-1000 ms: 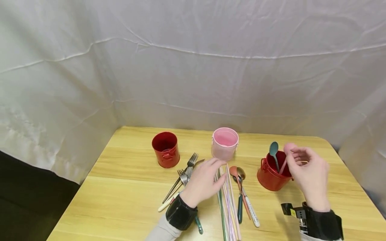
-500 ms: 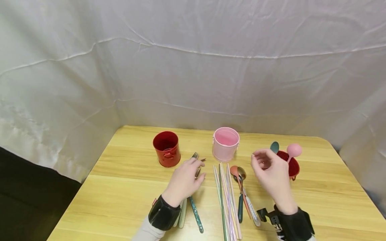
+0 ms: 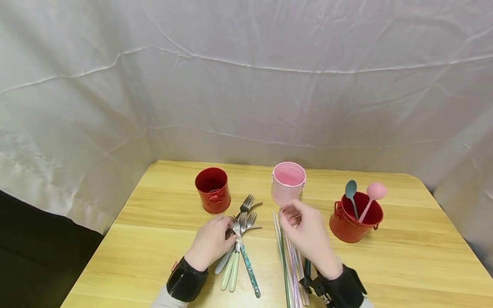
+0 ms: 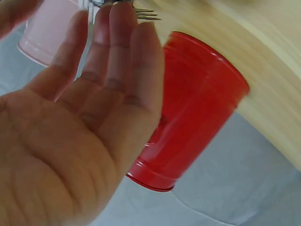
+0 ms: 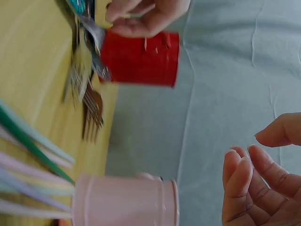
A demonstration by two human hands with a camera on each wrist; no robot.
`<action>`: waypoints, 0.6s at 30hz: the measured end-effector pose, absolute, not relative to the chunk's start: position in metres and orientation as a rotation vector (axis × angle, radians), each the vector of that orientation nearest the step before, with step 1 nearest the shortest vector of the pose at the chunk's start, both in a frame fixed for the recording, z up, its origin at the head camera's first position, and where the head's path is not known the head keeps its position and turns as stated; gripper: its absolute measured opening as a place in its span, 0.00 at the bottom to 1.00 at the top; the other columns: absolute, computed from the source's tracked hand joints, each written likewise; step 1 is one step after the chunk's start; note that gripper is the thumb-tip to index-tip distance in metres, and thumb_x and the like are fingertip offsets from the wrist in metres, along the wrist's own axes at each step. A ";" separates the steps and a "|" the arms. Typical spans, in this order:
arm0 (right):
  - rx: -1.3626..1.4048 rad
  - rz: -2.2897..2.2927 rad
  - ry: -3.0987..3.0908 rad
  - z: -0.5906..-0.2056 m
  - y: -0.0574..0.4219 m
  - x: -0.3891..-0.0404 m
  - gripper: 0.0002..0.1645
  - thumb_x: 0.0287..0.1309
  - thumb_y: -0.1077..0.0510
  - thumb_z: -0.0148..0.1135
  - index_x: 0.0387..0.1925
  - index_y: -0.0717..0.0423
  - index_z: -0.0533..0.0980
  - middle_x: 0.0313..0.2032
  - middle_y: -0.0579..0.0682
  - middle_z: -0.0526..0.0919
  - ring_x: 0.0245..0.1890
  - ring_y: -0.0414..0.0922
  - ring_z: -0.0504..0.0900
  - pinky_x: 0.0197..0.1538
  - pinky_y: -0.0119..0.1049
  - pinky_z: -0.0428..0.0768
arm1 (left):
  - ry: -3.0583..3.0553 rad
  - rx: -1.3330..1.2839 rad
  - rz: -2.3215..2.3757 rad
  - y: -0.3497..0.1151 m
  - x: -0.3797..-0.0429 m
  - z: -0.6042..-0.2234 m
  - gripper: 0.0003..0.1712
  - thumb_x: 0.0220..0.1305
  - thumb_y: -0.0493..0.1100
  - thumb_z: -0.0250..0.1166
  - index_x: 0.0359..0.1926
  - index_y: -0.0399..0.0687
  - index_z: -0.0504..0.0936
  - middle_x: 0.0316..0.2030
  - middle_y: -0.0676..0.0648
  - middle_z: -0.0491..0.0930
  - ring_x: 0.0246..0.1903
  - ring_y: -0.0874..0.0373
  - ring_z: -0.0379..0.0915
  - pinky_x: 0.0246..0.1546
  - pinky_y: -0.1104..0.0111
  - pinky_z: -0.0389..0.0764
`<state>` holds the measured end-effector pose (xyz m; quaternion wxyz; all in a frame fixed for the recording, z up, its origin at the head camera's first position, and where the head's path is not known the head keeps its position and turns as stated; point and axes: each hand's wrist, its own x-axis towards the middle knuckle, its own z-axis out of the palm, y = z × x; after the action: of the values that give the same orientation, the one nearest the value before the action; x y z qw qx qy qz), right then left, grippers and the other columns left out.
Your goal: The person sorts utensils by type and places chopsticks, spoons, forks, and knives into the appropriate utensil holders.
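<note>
Forks (image 3: 244,252) lie by the left grip (image 3: 211,241) (closure unclear); the right grip (image 3: 304,229), half-open, holds nothing.

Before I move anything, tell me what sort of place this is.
Probably a makeshift filming or recording booth: pale fabric sheeting hangs like a backdrop behind and beside a wood-grain table, and the person wears black wristbands.

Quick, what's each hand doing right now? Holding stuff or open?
Left hand: at the forks; can't tell if it grips one.
Right hand: open, holding nothing.
</note>
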<state>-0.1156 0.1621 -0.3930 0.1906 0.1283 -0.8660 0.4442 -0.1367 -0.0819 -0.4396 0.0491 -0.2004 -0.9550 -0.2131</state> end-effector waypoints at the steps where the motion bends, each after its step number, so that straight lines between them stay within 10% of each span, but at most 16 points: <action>1: 0.367 1.265 -2.447 -0.394 0.159 -0.115 0.06 0.51 0.64 0.65 0.32 0.53 0.78 0.24 0.42 0.78 0.24 0.36 0.75 0.28 0.33 0.79 | -2.919 -0.609 -0.639 -0.083 -0.136 -0.440 0.09 0.50 0.44 0.68 0.29 0.48 0.76 0.24 0.53 0.70 0.24 0.59 0.65 0.23 0.66 0.68; 18: 0.355 1.285 -2.557 -0.403 0.152 -0.115 0.06 0.51 0.63 0.65 0.33 0.53 0.78 0.24 0.41 0.78 0.22 0.35 0.76 0.28 0.31 0.78 | -3.123 -0.606 -0.532 -0.081 -0.135 -0.443 0.09 0.47 0.40 0.68 0.21 0.49 0.74 0.22 0.53 0.67 0.23 0.56 0.65 0.22 0.65 0.68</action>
<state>-0.1149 0.1523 -0.4029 0.1285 0.1222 -0.8794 0.4419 -0.1345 -0.0805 -0.4433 -0.0420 -0.1877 -0.9674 -0.1647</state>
